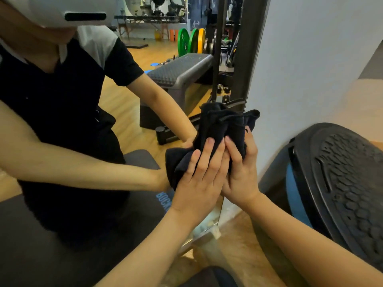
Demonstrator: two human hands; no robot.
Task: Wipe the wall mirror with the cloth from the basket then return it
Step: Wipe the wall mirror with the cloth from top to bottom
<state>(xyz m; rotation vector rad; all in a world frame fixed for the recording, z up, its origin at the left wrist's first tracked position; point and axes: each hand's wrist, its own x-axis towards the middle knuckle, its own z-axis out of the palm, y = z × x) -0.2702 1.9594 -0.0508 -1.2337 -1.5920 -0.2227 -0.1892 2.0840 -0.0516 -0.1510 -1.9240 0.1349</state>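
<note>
The wall mirror (132, 112) fills the left half of the head view and reflects me and a gym room. A dark bunched cloth (221, 125) lies against the glass near the mirror's right edge. My left hand (199, 179) presses flat on the cloth's lower part with straight fingers. Beside it, my right hand (241, 172) holds the cloth, with the thumb round its right side and the fingers on its front. The two hands touch each other. No basket is in view.
A white wall (300, 59) runs to the right of the mirror. A black and blue balance dome (335, 179) leans against it, close to my right forearm. Wooden floor (234, 237) lies below. Reflected in the mirror are a step platform and weight plates.
</note>
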